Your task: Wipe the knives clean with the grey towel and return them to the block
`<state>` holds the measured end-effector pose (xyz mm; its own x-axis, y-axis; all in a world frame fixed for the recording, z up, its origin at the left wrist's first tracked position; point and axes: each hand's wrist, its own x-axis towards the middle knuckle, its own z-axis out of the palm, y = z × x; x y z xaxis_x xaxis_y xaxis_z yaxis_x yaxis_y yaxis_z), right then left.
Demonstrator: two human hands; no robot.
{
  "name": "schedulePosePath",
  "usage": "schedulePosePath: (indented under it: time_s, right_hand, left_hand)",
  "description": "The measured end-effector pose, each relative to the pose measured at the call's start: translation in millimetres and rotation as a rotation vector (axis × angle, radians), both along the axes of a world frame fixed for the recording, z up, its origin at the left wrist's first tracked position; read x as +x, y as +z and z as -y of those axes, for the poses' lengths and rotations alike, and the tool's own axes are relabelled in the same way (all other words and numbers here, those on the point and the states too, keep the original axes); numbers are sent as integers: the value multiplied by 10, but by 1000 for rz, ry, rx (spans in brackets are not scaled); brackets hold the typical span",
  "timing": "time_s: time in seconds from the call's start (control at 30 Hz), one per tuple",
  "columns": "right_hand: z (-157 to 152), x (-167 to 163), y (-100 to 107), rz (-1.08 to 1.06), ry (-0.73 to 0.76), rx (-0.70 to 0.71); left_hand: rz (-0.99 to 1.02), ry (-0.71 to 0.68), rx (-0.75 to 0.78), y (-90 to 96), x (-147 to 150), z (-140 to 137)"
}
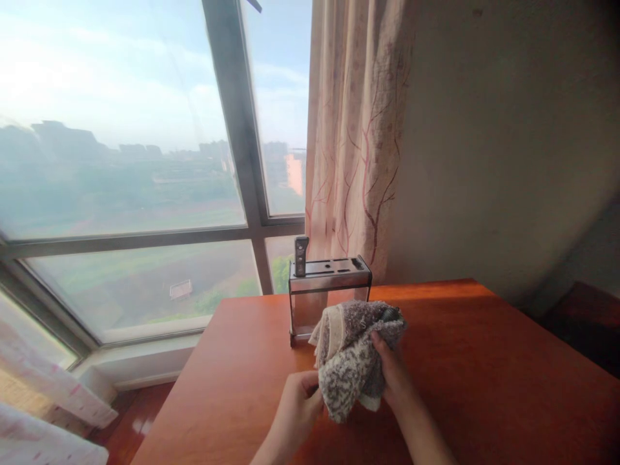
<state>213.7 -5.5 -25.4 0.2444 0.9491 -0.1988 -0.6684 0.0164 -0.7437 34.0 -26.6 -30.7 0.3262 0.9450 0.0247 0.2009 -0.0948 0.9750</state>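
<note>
A grey and white terry towel (346,371) with a beige edge is bunched up above the table, between my two hands. My right hand (391,371) grips its right side, thumb lying across the folds. At the towel's lower left edge, my left hand (303,395) is closed with its fingers curled; what they hold is hidden behind the cloth. A dark patch shows at the towel's upper right, too unclear to name. Just behind the towel stands a knife block (329,282) with a metal frame and clear sides. One dark knife handle (301,255) sticks up from its left end.
The reddish-brown wooden table (232,381) has its far edge near the window (130,161). A patterned beige curtain (358,142) hangs behind the knife block, beside a grey wall (494,148). Pale fabric (43,394) hangs at the lower left.
</note>
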Motion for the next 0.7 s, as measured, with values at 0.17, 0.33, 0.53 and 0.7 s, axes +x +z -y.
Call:
schedulePosePath:
  time_s: [0.17,0.33,0.53,0.7]
  right_hand:
    - [-14,-47,53,97,-89,13]
    - [-18,-59,55,65,-136,-4]
    - [13,14,3,-38,-25,-18]
    - [21,69,-47,-58,-5,17]
  left_hand:
    - [-366,254,469,49,-122,17]
    - [-371,235,516,49,-167,39]
    - [-187,108,351,96,-97,45]
    - [137,-64,-77,38,0,58]
